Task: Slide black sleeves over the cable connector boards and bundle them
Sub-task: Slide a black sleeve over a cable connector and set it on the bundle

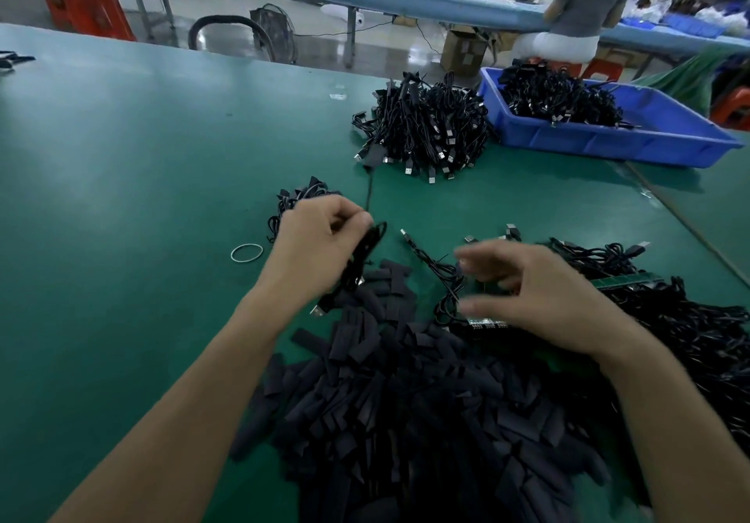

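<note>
factory assembly floor | long workbenches (121, 124) | blue bin (608, 140) | heaped cables (430, 128)

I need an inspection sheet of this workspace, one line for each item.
Surface: green table, covered with a flat mat.
Job's things: heap of black sleeves nearest the camera; green boards by the right hand.
Clutter: one rubber band lying loose.
Hands: left hand grips a cable bundle; right hand blurred, grip unclear.
Cables: bundled pile mid-table; more in blue bin; loose cables at right.
Surroundings: seated person, floor fan.
</note>
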A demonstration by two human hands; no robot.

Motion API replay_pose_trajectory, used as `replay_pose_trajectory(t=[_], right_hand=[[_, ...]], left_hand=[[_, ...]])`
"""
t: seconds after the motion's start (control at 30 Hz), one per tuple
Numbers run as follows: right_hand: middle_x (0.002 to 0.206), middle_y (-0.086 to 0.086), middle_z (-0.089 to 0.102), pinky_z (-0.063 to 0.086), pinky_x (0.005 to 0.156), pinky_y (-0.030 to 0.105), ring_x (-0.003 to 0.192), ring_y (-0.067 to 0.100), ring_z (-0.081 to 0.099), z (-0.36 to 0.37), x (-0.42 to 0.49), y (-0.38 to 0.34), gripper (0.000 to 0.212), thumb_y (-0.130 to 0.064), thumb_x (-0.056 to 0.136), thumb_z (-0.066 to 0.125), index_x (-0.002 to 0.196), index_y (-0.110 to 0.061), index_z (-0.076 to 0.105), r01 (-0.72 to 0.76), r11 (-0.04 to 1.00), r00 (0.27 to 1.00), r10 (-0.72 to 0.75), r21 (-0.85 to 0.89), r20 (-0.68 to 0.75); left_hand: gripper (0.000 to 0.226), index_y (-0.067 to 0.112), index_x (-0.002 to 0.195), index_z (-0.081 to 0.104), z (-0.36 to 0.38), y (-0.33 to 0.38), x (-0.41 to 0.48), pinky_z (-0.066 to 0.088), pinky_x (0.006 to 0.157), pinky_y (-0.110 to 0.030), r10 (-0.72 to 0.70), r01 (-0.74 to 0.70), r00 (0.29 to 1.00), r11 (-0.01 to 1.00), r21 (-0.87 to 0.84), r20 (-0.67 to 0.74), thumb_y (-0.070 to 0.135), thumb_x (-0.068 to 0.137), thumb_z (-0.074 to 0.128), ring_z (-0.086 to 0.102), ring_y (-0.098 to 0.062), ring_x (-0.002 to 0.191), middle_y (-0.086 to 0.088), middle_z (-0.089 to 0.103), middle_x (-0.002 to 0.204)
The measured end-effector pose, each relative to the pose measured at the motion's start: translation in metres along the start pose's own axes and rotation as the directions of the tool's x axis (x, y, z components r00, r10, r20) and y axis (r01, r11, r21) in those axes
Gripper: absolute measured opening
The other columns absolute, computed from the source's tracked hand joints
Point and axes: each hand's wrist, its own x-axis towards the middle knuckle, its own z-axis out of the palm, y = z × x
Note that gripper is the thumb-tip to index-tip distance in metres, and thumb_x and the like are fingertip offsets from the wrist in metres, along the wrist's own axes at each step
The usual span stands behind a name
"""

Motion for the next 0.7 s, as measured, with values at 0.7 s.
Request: replay_pose_trajectory(t=[0.7], right_hand=[[0.084, -0.009, 0.071, 0.047, 0.075, 0.015, 0.083, 0.004, 0.066, 0.005, 0.029, 0.025, 0.011, -0.026, 0.086, 0.077, 0.083, -0.027, 0.067, 0.042, 0.999, 0.982, -0.047, -0.033, -0.180]], left_hand=[[0.018, 0.027, 0.090, 0.061, 0.041, 0.022, 0.018, 0.056, 0.064, -0.024, 0.153, -0.182, 0.958, 0.978, 0.102, 0.242, 0.043, 0.090, 0.069, 0.065, -0.007, 0.072, 0.013, 0.066, 0.082]])
